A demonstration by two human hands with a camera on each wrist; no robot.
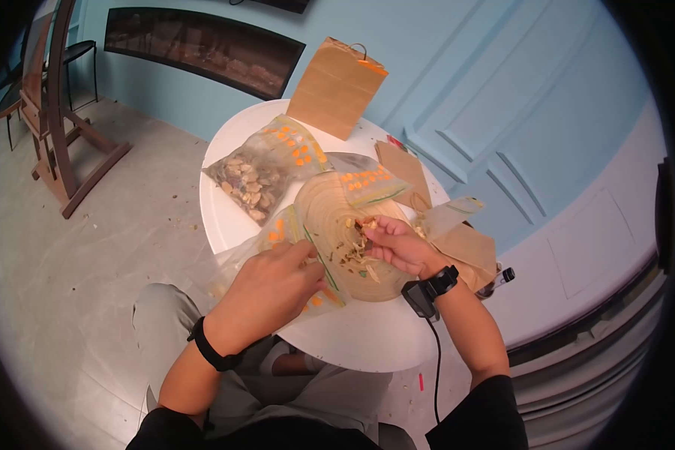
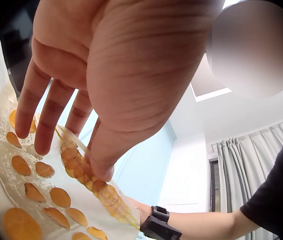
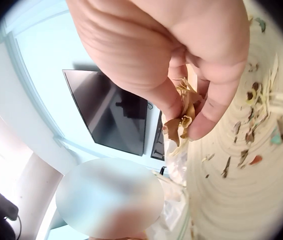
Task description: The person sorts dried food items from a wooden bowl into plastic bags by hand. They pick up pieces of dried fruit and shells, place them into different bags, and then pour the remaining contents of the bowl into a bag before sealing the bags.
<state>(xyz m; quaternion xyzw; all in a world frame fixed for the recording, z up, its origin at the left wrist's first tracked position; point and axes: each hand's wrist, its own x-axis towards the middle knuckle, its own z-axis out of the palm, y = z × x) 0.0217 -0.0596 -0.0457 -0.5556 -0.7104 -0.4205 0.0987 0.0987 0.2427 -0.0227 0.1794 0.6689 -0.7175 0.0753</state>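
Observation:
My right hand (image 1: pixel 403 246) pinches a small clump of dried plant bits (image 3: pixel 185 114), brown and pale yellow, between thumb and fingertips. It is above a round board (image 1: pixel 315 193) with ring grooves, where more dried fragments (image 3: pixel 251 100) lie scattered. Over the near left side of the board, my left hand (image 1: pixel 274 277) holds the edge of a clear zip bag (image 1: pixel 280 229) printed with orange ovals. In the left wrist view, the thumb lies against the bag's mouth (image 2: pixel 79 165) while the other fingers reach down past its edge.
Farther left lies a zip bag of pale dried slices (image 1: pixel 251 180). Another orange-dotted bag (image 1: pixel 371 178) overlaps the board's far edge. A tall brown paper bag (image 1: pixel 337 90) stands at the back of the round white table (image 1: pixel 221 191). At right is another brown paper bag (image 1: pixel 469 255).

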